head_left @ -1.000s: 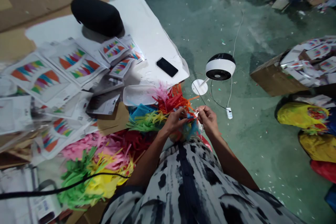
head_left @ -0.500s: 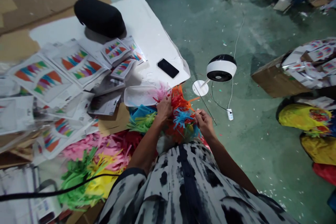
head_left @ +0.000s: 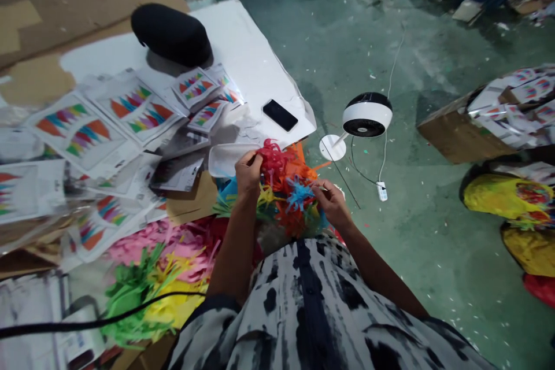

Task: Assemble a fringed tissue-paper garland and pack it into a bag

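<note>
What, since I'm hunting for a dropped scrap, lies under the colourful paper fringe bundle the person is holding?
Beside and below the paper fringe bundle lie blue and green paper fringe and a white plastic tray. Directly beneath, the bundle, left hand and right hand cover the view.

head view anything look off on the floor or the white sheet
Yes: small paper scraps are strewn across the green floor, which looks like spilled litter, and the white sheet has a torn, crinkled edge near the black phone.

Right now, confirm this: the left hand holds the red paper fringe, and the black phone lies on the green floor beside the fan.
Not the floor: the head view shows the black phone lying on the white sheet. The rest stands.
</note>
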